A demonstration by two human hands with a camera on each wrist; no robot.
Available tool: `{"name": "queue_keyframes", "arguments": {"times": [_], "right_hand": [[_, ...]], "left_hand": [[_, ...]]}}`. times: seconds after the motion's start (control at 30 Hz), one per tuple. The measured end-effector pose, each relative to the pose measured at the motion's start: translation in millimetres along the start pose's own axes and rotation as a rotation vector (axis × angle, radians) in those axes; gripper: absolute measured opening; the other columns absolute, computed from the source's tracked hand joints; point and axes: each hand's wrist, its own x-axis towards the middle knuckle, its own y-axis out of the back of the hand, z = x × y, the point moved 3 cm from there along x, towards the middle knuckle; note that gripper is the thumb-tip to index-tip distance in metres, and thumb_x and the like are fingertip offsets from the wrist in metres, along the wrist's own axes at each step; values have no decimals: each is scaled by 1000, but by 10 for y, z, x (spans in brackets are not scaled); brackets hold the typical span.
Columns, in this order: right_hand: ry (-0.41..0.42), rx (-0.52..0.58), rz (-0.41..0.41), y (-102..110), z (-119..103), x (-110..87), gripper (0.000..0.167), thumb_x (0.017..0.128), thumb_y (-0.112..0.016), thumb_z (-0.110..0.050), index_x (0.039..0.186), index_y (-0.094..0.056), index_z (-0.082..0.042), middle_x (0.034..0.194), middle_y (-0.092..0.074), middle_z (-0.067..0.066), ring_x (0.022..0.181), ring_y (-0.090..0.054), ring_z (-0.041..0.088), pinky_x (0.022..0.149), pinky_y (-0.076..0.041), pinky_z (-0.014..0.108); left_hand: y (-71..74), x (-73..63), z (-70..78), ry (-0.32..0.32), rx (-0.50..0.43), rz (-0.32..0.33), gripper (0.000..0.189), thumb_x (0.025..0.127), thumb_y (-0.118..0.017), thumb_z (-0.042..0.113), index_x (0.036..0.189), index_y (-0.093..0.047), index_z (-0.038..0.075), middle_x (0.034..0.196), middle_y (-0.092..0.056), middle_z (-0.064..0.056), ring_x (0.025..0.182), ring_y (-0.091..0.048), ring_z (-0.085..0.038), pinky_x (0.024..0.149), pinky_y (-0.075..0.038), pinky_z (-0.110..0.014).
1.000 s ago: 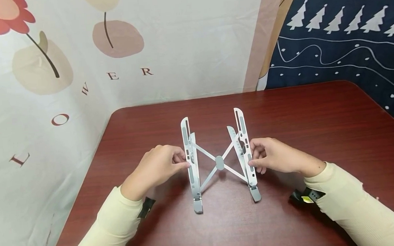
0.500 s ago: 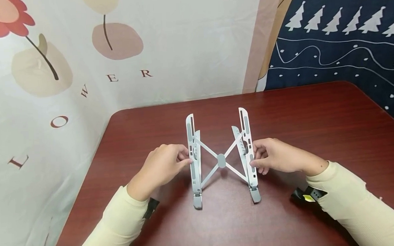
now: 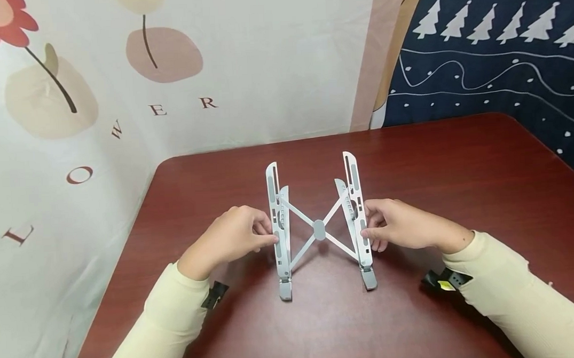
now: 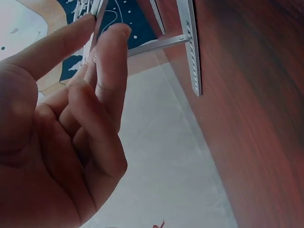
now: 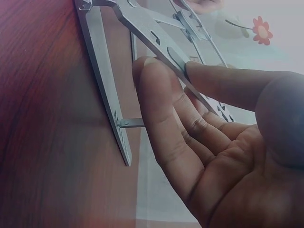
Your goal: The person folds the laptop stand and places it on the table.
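Observation:
A silver folding laptop stand stands unfolded mid-table, its crossed bars joined at a grey oval hub. Its two upper rails rise at a slant above the notched base rails. My left hand pinches the left upper rail between thumb and fingers. On the other side, my right hand pinches the right upper rail, the thumb lying on its grey pad. In the right wrist view, the thumb and fingers close on the slanted rail from both sides. The left wrist view shows a notched base rail beyond the left fingers.
The reddish-brown wooden table has rounded far corners. A pale printed curtain hangs behind and to the left, with a navy tree-patterned cloth at the right. Black straps sit at both wrists under cream sleeves.
The stand's left upper rail has shifted slightly inward, towards the right rail, with my left hand following it. Both hands keep their hold, and the head view has shifted a little.

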Motion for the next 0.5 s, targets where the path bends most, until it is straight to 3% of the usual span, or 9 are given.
{"name": "queue_keyframes", "arguments": {"times": [0.33,0.5], "right_hand": [[-3,-4,-8,11,-6,1,21,90,-69,1,101,-51,3,77,-72,10,64,-69,20,62,-59,32],[-5,-18,-10,-3,5,2,22,89,-69,2,101,-50,3,76,-72,8,65,-68,20,62,-59,32]], "left_hand": [[-29,23,-38,-19,-66,-103,13,84,-79,19,75,-69,19,70,-74,2,58,-68,-18,67,-49,-29],[-49,21,-43,-51,-72,-113,14,84,-79,16,75,-69,17,71,-74,2,59,-68,-17,70,-51,-30]]}}
